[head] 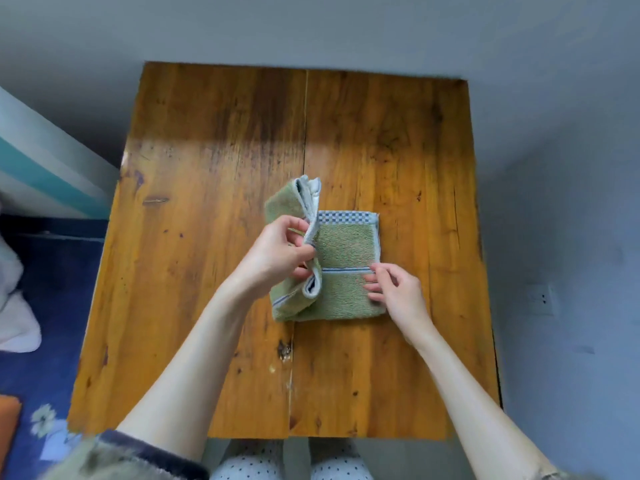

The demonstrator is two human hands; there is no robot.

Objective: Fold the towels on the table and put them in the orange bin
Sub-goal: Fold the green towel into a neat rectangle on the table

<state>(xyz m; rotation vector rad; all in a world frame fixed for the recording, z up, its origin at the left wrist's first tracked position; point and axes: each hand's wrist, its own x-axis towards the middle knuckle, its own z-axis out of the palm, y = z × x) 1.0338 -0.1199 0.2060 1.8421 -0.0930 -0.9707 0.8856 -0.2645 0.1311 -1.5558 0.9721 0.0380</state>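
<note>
Green towel [343, 251] mid-table [207, 150], partly folded. Left hand [277, 254] pinches raised left flap, mid-fold. Right hand [398, 289] fingers loose, resting on towel's right edge. Binning not done; orange thing [8, 420] far left of table, maybe bin.

This is looking like a room in a home: a worn wooden table [221, 188] is standing on a grey floor [554, 168], a blue flowered rug [45, 420] is lying beside it, and the person is wearing dotted pyjama trousers [249, 462].
</note>
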